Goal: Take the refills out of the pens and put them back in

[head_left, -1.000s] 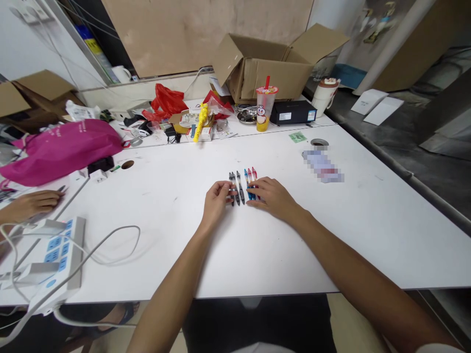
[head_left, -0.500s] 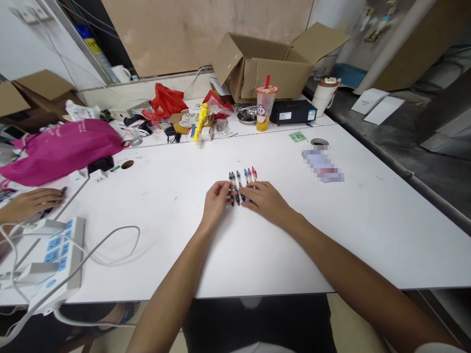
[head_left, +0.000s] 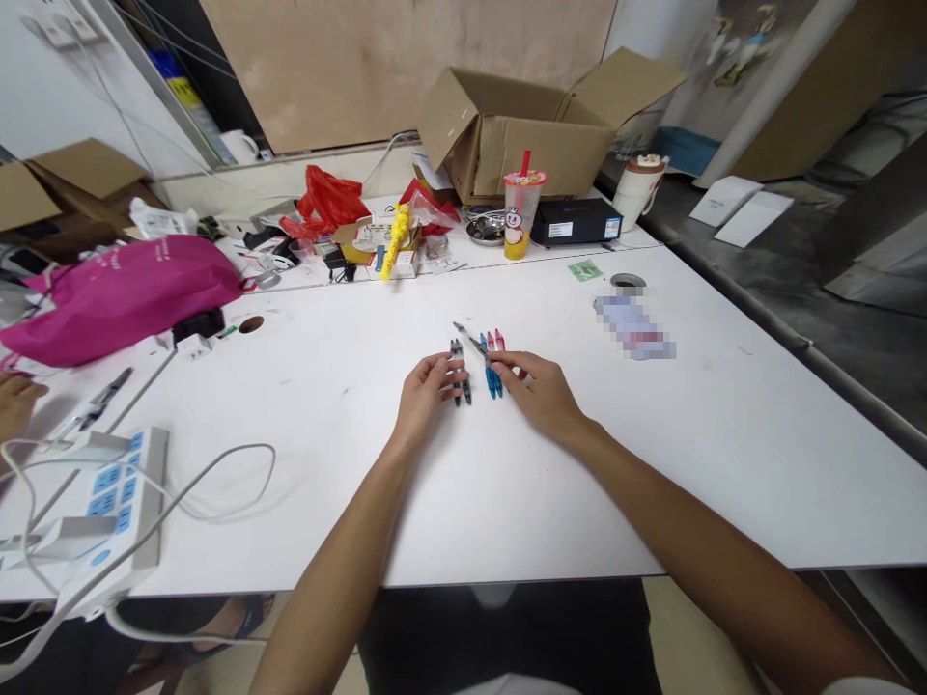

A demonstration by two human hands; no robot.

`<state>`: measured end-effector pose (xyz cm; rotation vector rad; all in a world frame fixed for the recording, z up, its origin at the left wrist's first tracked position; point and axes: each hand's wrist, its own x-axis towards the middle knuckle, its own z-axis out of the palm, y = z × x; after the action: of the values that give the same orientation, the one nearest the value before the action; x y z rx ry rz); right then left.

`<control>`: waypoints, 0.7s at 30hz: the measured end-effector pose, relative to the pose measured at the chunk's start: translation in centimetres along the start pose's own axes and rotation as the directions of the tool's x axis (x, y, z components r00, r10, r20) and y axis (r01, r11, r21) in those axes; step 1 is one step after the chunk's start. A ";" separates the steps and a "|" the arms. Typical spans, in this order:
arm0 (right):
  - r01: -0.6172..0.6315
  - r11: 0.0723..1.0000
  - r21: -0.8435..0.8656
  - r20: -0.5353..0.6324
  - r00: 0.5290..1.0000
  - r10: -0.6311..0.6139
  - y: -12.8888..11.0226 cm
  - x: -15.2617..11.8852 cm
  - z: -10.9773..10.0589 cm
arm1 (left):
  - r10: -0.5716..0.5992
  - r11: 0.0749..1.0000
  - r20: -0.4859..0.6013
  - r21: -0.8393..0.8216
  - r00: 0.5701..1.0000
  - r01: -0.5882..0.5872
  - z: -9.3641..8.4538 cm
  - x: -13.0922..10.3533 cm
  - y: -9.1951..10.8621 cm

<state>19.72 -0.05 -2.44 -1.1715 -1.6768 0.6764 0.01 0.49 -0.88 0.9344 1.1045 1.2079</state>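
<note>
My left hand (head_left: 426,388) rests at two black pens (head_left: 463,384) lying side by side on the white table, its fingers stretched apart across them. Between the fingertips of my right hand (head_left: 540,388) is another black pen (head_left: 472,340), shut in a pinch and tilted up to the left, its far end near the top of the row. Beneath and beside that hand lie blue pens (head_left: 492,381) and red pens (head_left: 499,340), partly hidden by my fingers. A gap of bare table separates the black pair from the coloured ones.
A power strip (head_left: 149,502) with looping cables is at left, near another person's hand (head_left: 18,401). A pink bag (head_left: 130,294), a drink cup (head_left: 519,217), a black box (head_left: 575,224) and a cardboard box (head_left: 540,150) line the back. A blurred item (head_left: 633,326) lies at right.
My right hand has pinched a black pen out of the row and raised it at a tilt, uncovering the blue pens. My left hand stays nearly still. The other person's hand has pulled back left.
</note>
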 end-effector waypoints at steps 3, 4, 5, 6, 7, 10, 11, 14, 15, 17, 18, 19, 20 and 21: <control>-0.020 0.994 0.108 0.044 0.999 0.015 -0.6 -0.2 -0.2 | -0.040 0.993 -0.014 -0.110 0.999 0.038 0.1 0.1 0.3; -0.036 0.988 0.148 0.076 0.997 0.025 -0.7 -0.3 -0.2 | -0.041 0.988 -0.020 -0.149 0.999 0.037 0.2 0.1 0.4; -0.056 0.980 0.192 0.109 0.993 0.035 -0.8 -0.3 -0.2 | -0.036 0.983 -0.020 -0.182 0.999 0.032 0.2 0.1 0.5; -0.078 0.968 0.240 0.133 0.990 0.047 -0.9 -0.3 -0.3 | -0.027 0.978 -0.014 -0.208 1.000 0.024 0.2 0.2 0.5; -0.107 0.950 0.292 0.158 0.985 0.062 -1.0 -0.3 -0.3 | -0.015 0.974 0.001 -0.225 1.000 0.015 0.1 0.2 0.6; -0.271 0.863 0.426 0.303 0.942 0.146 -0.9 -0.2 -0.3 | 0.017 0.968 0.085 -0.250 0.996 0.005 0.1 0.0 0.5; -0.344 0.834 0.432 0.383 0.907 0.175 -0.9 -0.1 -0.3 | 0.025 0.968 0.119 -0.250 0.993 0.006 0.1 -0.1 0.5; -0.456 0.820 0.346 0.549 0.807 0.217 -0.9 -0.1 -0.2 | 0.049 0.973 0.178 -0.232 0.983 -0.007 0.1 -0.3 0.3; -0.438 0.842 0.315 0.550 0.807 0.214 -1.0 -0.1 -0.2 | 0.060 0.974 0.178 -0.225 0.982 -0.018 0.2 -0.3 0.3; -0.346 0.904 0.252 0.490 0.851 0.189 -1.3 -0.3 -0.3 | 0.076 0.975 0.159 -0.216 0.984 -0.040 0.2 -0.4 0.2; -0.290 0.934 0.208 0.452 0.875 0.171 -1.4 -0.4 -0.3 | 0.079 0.976 0.146 -0.215 0.986 -0.047 0.3 -0.4 0.2; -0.235 0.960 0.154 0.420 0.895 0.152 -1.5 -0.5 -0.3 | 0.079 0.976 0.133 -0.213 0.988 -0.050 0.3 -0.4 0.2; -0.181 0.979 0.092 0.393 0.910 0.131 -1.7 -0.6 -0.3 | 0.079 0.976 0.120 -0.213 0.990 -0.052 0.4 -0.5 0.3; -0.130 0.991 0.026 0.370 0.922 0.111 -1.7 -0.7 -0.3 | 0.077 0.976 0.109 -0.211 0.991 -0.053 0.5 -0.5 0.3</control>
<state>19.39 -1.38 -1.14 -1.1700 -1.8931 1.0640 0.40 0.01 -0.38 0.8732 0.8424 1.2792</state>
